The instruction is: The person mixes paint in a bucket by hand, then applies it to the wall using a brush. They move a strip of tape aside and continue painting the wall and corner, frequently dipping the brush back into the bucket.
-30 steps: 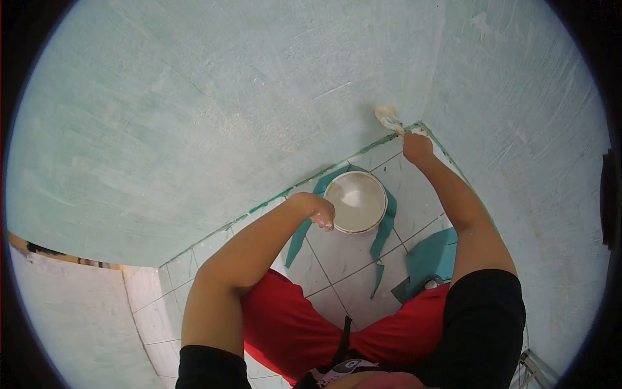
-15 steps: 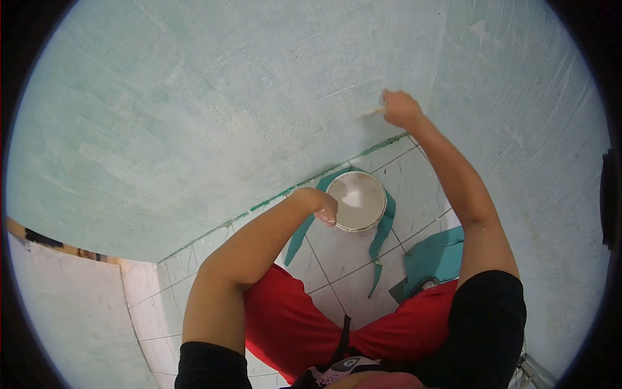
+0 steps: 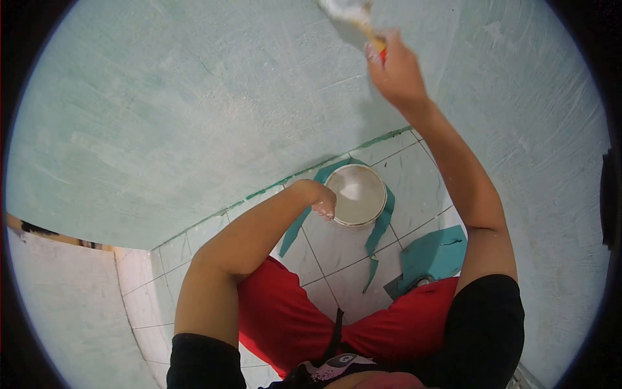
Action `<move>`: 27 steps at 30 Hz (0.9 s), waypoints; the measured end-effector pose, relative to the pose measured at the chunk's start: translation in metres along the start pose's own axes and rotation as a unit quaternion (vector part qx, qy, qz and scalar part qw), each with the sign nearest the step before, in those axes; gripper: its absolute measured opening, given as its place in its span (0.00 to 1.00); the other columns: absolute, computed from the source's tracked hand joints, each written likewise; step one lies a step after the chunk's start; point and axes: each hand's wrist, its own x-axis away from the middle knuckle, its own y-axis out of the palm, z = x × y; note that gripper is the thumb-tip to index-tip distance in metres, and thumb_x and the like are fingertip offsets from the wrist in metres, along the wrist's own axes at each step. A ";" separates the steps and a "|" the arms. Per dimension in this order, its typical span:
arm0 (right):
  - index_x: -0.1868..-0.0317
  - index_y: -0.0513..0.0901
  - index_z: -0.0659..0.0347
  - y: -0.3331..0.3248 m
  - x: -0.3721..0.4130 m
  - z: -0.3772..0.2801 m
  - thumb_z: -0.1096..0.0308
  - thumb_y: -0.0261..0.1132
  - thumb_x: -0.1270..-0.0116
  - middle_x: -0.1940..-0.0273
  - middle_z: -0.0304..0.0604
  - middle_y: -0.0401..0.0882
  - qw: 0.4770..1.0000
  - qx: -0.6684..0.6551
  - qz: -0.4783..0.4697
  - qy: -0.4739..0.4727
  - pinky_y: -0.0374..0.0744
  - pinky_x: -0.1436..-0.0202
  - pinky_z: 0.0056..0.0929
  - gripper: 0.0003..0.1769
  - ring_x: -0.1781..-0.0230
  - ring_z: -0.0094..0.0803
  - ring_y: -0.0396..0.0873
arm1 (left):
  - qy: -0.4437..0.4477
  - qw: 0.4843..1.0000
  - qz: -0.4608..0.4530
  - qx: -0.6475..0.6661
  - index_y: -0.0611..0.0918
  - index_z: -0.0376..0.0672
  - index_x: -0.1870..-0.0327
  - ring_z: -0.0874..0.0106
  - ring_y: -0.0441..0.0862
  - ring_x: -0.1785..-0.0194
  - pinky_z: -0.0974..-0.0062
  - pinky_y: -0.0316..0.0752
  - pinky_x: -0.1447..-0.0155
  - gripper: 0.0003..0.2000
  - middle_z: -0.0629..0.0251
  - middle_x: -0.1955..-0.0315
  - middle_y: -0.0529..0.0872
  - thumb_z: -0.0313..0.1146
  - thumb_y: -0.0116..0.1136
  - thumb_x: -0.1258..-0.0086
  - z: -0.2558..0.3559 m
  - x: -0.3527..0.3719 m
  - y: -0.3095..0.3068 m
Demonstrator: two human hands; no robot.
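My right hand is closed around the red and yellowish handle of a paintbrush. The brush's white-coated head lies at the top edge of the view, by the pale green wall streaked with white. Below it, a round white bucket stands on the floor with whitish liquid inside. My left hand, bent down at the wrist and spotted with white, is closed on the bucket's left rim. Part of its fingers is hidden.
Teal sheet strips lie under and around the bucket on white floor tiles. A larger teal piece lies near my right knee. Another streaked wall rises on the right, meeting the first in a corner.
My right hand has moved upward along the wall with the paintbrush, and more of the brush now shows. My left hand stays at the bucket's rim.
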 end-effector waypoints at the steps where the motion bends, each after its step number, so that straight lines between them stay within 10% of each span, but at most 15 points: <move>1: 0.58 0.72 0.65 0.018 0.018 0.019 0.67 0.58 0.37 0.73 0.54 0.77 0.997 0.052 -0.054 -0.007 0.79 0.69 0.43 0.11 0.76 0.48 0.78 | 0.004 1.000 -0.016 0.002 0.84 0.44 0.69 0.66 0.77 0.68 0.66 0.70 0.66 0.15 0.64 0.73 0.81 0.46 0.62 0.51 -0.002 -0.003 0.000; 4: 0.61 0.71 0.65 0.052 0.095 0.072 0.65 0.55 0.34 0.74 0.51 0.75 0.981 0.098 -0.163 -0.045 0.77 0.80 0.42 0.10 0.82 0.46 0.77 | -0.001 1.000 -0.025 0.000 0.84 0.44 0.71 0.67 0.76 0.69 0.66 0.69 0.67 0.14 0.64 0.74 0.81 0.45 0.62 0.51 0.003 0.008 -0.001; 14: 0.46 0.68 0.63 0.022 0.207 0.128 0.67 0.56 0.38 0.65 0.50 0.80 0.772 0.241 -0.588 0.002 0.79 0.60 0.43 0.20 0.63 0.46 0.81 | -0.021 0.999 -0.033 -0.003 0.75 0.43 0.78 0.69 0.70 0.74 0.67 0.65 0.69 0.12 0.67 0.79 0.74 0.42 0.57 0.48 0.011 0.033 -0.005; 27: 0.63 0.75 0.59 0.040 0.060 -0.002 0.63 0.57 0.38 0.75 0.52 0.78 0.926 0.139 -0.351 0.004 0.76 0.70 0.47 0.09 0.73 0.48 0.79 | -0.005 1.000 0.005 -0.016 0.82 0.34 0.66 0.60 0.77 0.64 0.61 0.70 0.60 0.19 0.53 0.70 0.81 0.44 0.56 0.47 0.001 0.011 0.001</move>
